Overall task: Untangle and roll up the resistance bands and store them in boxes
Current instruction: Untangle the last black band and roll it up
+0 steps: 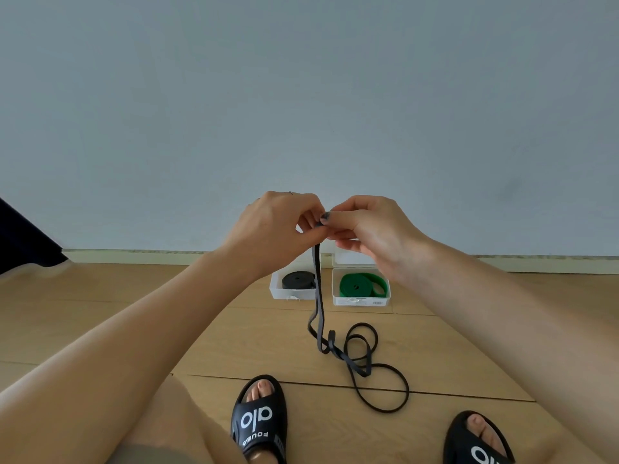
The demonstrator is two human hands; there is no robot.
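Pale wooden floorboards [234, 346] run up to a plain grey-white wall [301, 95], and I hold my two hands raised in front of it, close together. My left hand [278, 226] and my right hand [368, 226] both pinch the top end of one dark grey resistance band [320, 296], thumbs and fingertips meeting on it. This band is flat, narrow and matte; from my fingers it hangs straight down as a doubled strip, then reaches the floor, where it lies in several loose loops that cross one another, between the boxes and my feet. Two small clear plastic boxes stand side by side by the wall, both open: the left box [278, 293] holds one rolled black band [296, 280], the right box [361, 301] one rolled green band [360, 285]. That makes three bands, two of them coiled and stored. My two feet wear black slides, the left slide [259, 420] and the right slide [475, 443], each with white lettering.
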